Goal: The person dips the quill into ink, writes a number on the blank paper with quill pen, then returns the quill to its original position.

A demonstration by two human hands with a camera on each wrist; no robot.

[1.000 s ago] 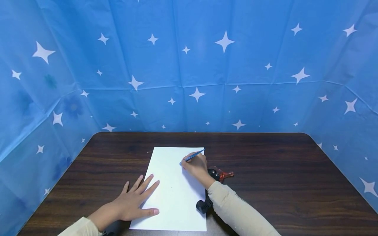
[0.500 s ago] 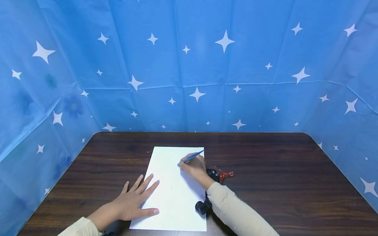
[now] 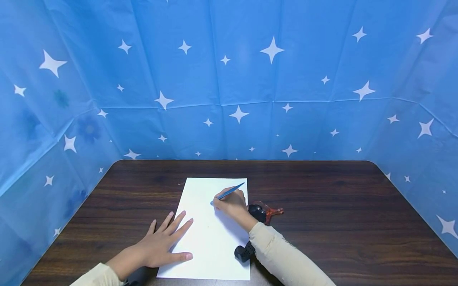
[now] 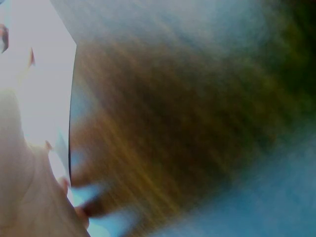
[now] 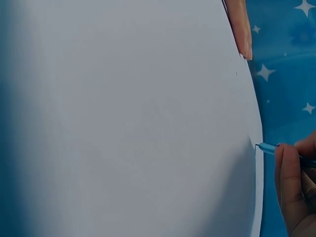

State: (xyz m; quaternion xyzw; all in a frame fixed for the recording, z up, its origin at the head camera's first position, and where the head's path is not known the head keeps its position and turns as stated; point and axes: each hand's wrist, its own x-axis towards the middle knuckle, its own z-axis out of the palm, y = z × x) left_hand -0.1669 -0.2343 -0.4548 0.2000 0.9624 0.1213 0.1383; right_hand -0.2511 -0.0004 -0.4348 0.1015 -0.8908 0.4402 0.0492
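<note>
Head view first: the left hand [image 3: 157, 248] lies flat with fingers straight and spread, pressing the near left part of the white sheet [image 3: 214, 238] onto the dark desk [image 3: 340, 222]. Across from it, the right hand [image 3: 231, 203] pinches a blue pen [image 3: 229, 193], tip down on the sheet's far half, just ahead of its fingers. To my eye the way to do this well is steady downward weight from the flat palm so the paper cannot creep, with the pen strokes light and short (the sheet looks thin). Just beyond the right wrist sits a reddish-brown object [image 3: 272, 209], partly behind the wrist gear, so I cannot say what it is.

Left wrist view: badly blurred. A pale edge of the sheet [image 4: 44, 89] and brown desk [image 4: 163, 123] grain come through; the hand itself is a smear at the lower left, its pose unreadable here.

Right wrist view: the pen [image 5: 269, 147] tip meets the sheet [image 5: 128, 123] near its edge, fingers [image 5: 288, 177] curled round the barrel. A fingertip from the other hand pokes in up top. Any ink mark is too faint to make out.
</note>
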